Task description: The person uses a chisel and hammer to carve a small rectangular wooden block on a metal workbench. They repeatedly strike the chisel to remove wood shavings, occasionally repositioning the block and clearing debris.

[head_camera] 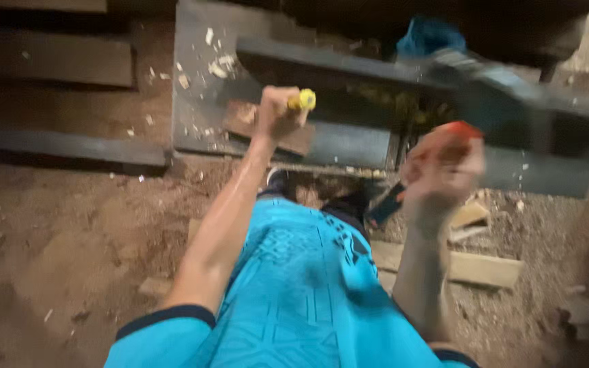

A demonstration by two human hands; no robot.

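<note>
Left hand, frame centre-top, fist-closed on a yellow-handled tool over the wooden block; right hand, centre-right, blurred, wrapped around a red-handled tool.

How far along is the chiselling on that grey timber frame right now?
Done: pale wood chips lie scattered on the grey frame, so some cutting has happened. In hand: the left hand grips a yellow-handled tool over a small wood block; the right hand, blurred, holds a red-handled tool raised. Left: how deep the cut goes is hidden, so the remainder cannot be judged.
</note>
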